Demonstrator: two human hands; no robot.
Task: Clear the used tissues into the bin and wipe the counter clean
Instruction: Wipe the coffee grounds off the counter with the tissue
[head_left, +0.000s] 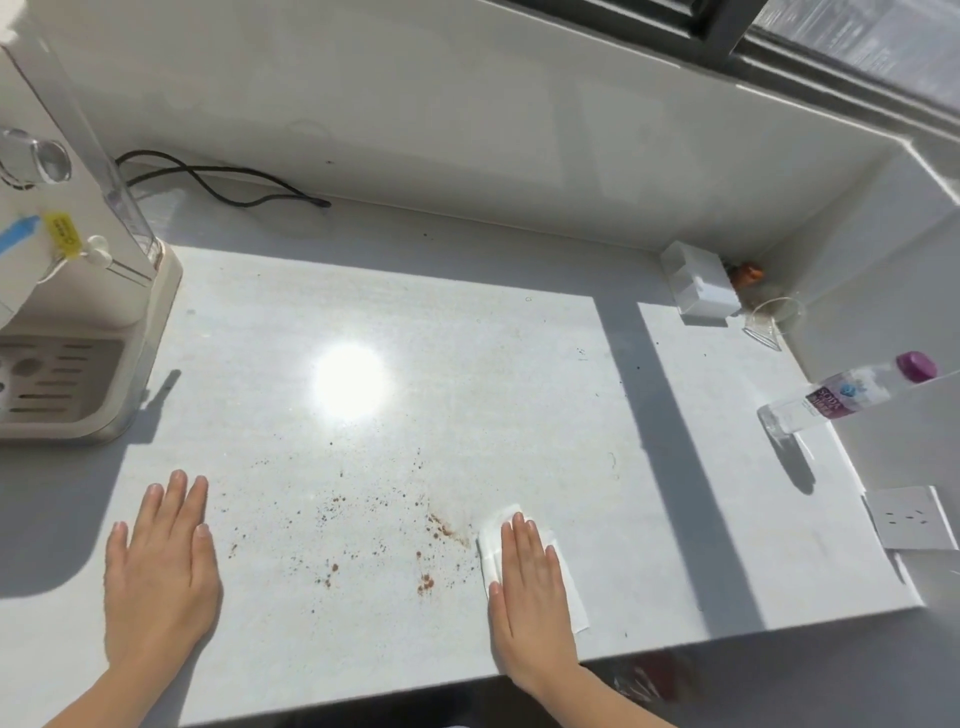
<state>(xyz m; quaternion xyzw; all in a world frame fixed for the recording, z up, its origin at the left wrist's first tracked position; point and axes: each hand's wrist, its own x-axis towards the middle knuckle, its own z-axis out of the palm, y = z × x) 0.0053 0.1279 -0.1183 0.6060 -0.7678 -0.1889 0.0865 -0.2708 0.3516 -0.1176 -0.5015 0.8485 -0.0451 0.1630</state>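
My right hand (530, 592) lies flat, palm down, pressing a white tissue (491, 530) onto the white counter (415, 364) near its front edge. Just left of the tissue, brown crumbs and specks (384, 530) are scattered across the counter's front middle. My left hand (161, 561) rests flat on the counter at the front left, fingers together, holding nothing. No bin is clearly in view.
A cream water dispenser (67, 312) stands at the left, its black cable (223, 182) running along the back. A white box (701, 286) and a tipped clear cup (774, 317) sit in the back right corner. A purple-capped bottle (841, 397) lies at the right by a wall socket (911, 517).
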